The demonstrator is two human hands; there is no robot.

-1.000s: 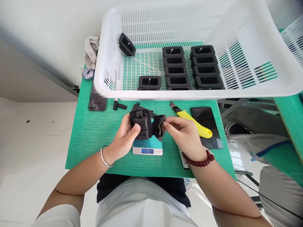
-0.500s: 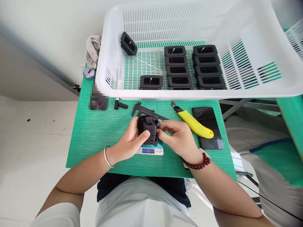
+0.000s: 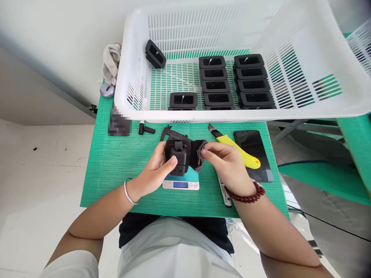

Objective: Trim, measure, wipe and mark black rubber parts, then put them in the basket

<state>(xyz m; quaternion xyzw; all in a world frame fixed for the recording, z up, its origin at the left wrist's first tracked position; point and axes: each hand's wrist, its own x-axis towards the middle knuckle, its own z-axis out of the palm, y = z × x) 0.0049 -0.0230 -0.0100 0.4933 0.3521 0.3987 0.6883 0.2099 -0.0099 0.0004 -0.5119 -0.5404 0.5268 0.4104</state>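
above the scale — left hand grips black part, right hand pinches cloth.

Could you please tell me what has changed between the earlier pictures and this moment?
The right hand has drawn the dark grey cloth out to the right of the black boxy plastic part; half a second ago it was pressed against the part. The left hand still grips the part above the small digital scale. The white slatted basket is unchanged.
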